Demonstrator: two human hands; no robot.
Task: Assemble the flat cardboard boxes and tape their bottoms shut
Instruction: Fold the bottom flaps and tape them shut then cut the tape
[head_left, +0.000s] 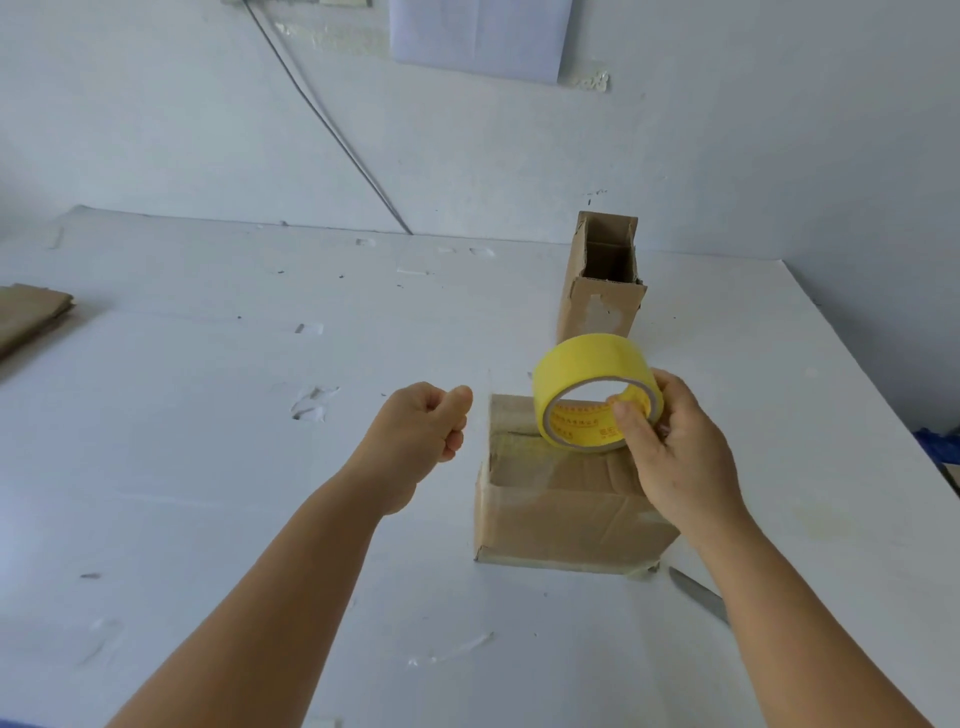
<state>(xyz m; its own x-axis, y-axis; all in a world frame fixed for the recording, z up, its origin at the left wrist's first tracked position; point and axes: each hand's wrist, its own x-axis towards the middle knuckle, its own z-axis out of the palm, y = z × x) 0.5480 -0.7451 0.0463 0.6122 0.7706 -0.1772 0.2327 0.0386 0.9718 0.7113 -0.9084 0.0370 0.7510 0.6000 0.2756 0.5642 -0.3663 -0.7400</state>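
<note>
Cardboard box (561, 499) sits under right hand (675, 457), whose grip clamps tape roll (587, 389); left hand (421, 426) fisted.

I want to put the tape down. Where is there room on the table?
Bare table lies between the flat cardboard and the left hand. It is crowded near the taped box, tall box and blade.

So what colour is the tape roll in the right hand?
Yellow; the tape roll, held by the right hand, shows in the head view.
</note>
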